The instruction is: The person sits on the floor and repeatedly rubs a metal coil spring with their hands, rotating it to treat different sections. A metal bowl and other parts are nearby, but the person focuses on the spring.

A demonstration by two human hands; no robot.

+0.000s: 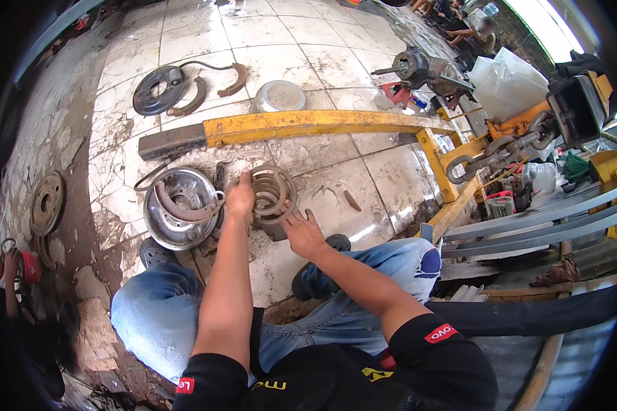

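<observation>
A rusty brown coil spring (286, 179) stands on the dirty tiles between my feet, its round end facing up. My left hand (240, 197) grips its left side, with some fingers hidden. On the near right edge of the coil, my right hand (303, 234) rests with fingers extended and thumb apart. Just left of my left hand lies a brake backing plate (156, 222), round and grey metal. A curved brake shoe (178, 209) lies across it.
A yellow steel beam (308, 123) crosses beyond the spring, joining a frame with heavy chain (507, 147) at right. Farther off lie another backing plate (147, 96), loose brake shoes (193, 99) and a metal bowl (281, 96). Someone's hand (11, 260) shows at far left.
</observation>
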